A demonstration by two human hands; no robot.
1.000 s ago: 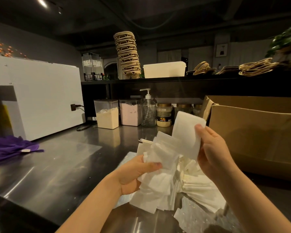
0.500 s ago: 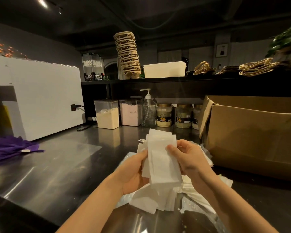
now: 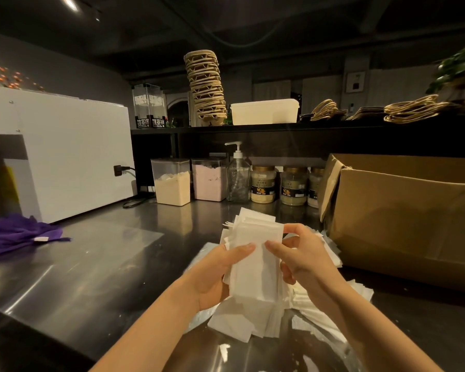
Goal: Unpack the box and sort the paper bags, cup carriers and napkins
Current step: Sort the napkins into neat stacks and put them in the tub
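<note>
White napkins [image 3: 255, 260], stack upright between both hands, long axis running away from the body. Left hand [image 3: 215, 275] grips left edge; right hand [image 3: 304, 260] pinches right edge. Loose pile [image 3: 333, 299] directly beneath.

The napkins [image 3: 255, 264] I hold are plain white, with no print. At the right of the frame, the box [image 3: 403, 218] is brown cardboard. The bench [image 3: 91, 264] is dark grey metal with pale glints. At left lies a purple cloth [image 3: 14, 234] with a small white tag [image 3: 40, 239], below a white machine [image 3: 65, 157]. On the black shelf [image 3: 279, 130] at upper centre, the cup carriers [image 3: 206, 84] are tan and the tub [image 3: 263, 111] is cream. Below, one clear container [image 3: 172, 183] shows pale yellow powder and a second container [image 3: 208, 181] shows pink. The jars [image 3: 263, 183] have gold lids and black labels. The plant [image 3: 459, 68] at upper right is green.
</note>
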